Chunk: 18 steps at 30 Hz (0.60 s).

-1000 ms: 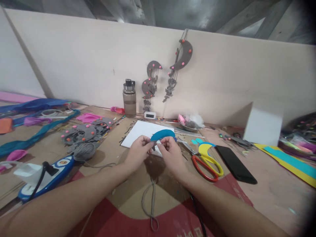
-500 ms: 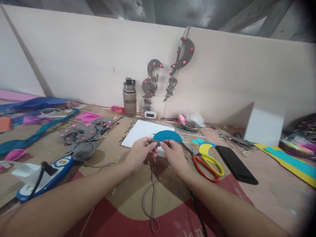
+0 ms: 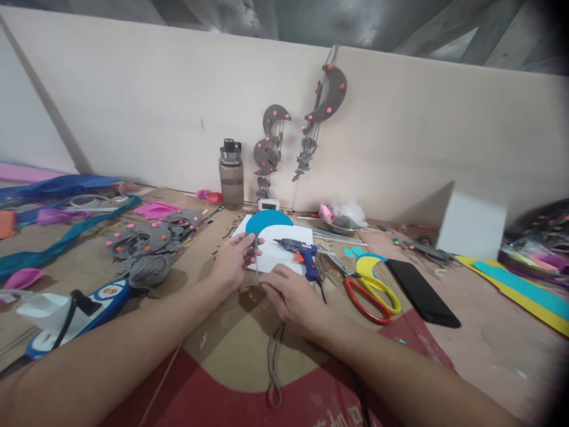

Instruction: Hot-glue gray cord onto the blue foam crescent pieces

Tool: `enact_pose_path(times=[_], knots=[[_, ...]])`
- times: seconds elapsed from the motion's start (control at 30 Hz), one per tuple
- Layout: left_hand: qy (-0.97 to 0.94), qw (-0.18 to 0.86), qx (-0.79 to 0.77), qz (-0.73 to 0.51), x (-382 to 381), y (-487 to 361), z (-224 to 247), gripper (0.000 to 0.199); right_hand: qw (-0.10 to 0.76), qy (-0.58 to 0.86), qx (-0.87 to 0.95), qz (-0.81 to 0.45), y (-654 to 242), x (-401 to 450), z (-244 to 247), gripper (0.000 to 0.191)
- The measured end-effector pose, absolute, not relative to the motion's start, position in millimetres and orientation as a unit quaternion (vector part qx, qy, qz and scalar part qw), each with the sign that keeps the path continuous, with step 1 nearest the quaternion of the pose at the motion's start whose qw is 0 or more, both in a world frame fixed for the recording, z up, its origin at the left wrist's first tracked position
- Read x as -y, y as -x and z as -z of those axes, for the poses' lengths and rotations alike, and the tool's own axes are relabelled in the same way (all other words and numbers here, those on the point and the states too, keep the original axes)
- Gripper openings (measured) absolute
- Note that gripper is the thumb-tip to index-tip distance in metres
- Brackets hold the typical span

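A blue crescent (image 3: 269, 220) is pinched at its lower edge by my left hand (image 3: 237, 258), above a white sheet (image 3: 278, 261). A grey cord (image 3: 256, 261) runs down from my left fingertips to my right hand (image 3: 288, 293), whose fingers are closed on it. The cord's looped tail (image 3: 274, 367) hangs below my right hand. On the sheet, just beyond my right hand, lies a blue glue gun (image 3: 309, 258). Scissors (image 3: 368, 293) with red and yellow handles rest to the right.
A black phone (image 3: 422, 293) lies right of the scissors. Grey yarn (image 3: 151, 271) and a blue-white power strip (image 3: 84, 314) are at left. Behind stand a bottle (image 3: 231, 178), a small white display (image 3: 269, 204) and a bowl (image 3: 342, 228). Grey crescents (image 3: 333, 95) hang on the wall.
My hands have moved apart, the left one up and left with the crescent, the right one down with the cord stretched between them. The glue gun has come into view.
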<state>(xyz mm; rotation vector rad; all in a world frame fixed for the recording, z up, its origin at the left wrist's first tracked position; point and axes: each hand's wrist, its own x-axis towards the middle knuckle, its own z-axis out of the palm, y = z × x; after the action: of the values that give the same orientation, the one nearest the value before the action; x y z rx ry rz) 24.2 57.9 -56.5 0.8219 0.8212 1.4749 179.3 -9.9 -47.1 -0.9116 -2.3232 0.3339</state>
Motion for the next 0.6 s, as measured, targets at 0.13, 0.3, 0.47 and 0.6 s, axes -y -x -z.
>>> enact_pose_path(times=[0.13,0.3,0.47,0.6], knots=[[-0.337,0.574,-0.347,-0.661,-67,-17,58,0.014,0.299,0.286,0.909,-0.048,-182,14,39,0.021],[-0.350,0.579,-0.333,-0.657,-68,-15,59,0.014,0.333,0.478,0.813,0.034,-202,-5,22,0.022],[-0.362,0.583,-0.338,-0.645,-68,-16,61,0.020,0.129,0.668,0.728,0.084,-220,-27,26,0.039],[-0.373,0.582,-0.336,-0.640,-68,-17,63,0.023,0.092,0.690,0.716,0.052,-223,-34,35,0.038]])
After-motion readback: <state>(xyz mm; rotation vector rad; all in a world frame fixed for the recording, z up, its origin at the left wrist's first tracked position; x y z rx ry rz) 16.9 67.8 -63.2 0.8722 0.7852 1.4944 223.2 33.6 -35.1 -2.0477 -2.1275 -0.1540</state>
